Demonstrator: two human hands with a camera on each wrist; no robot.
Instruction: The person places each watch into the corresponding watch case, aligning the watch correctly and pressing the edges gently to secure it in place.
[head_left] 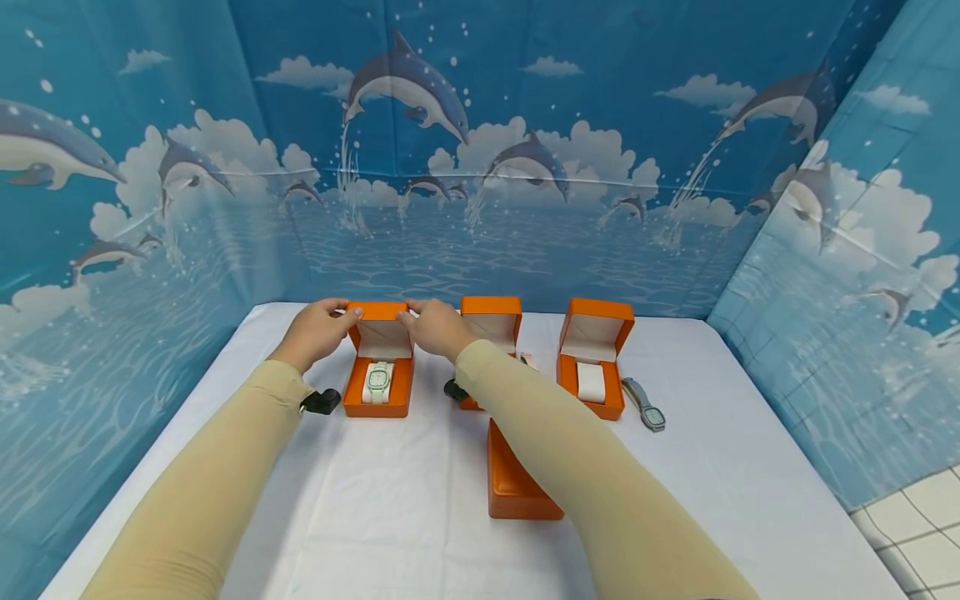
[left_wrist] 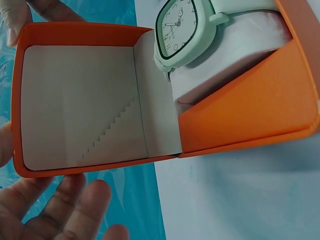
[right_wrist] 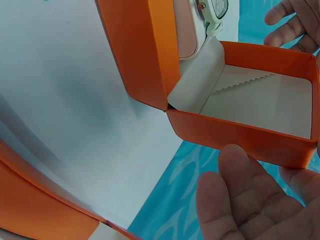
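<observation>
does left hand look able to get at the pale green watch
Probably yes: the left hand touches the raised lid, and the pale green watch sits uncovered in the open box.

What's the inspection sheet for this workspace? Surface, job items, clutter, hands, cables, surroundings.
Surface: white cloth, lightly creased.
Job's things: left orange box open, pale green watch on its cushion.
Clutter: middle box open, partly behind the right sleeve; right box open, no watch on its white cushion; grey watch lying beside it; another orange box nearer the person, partly hidden.
Hands: left hand and right hand hold the left box's lid at opposite sides.
Cables: nothing seen.
Surroundings: blue dolphin-print curtain; white tiles at right.
</observation>
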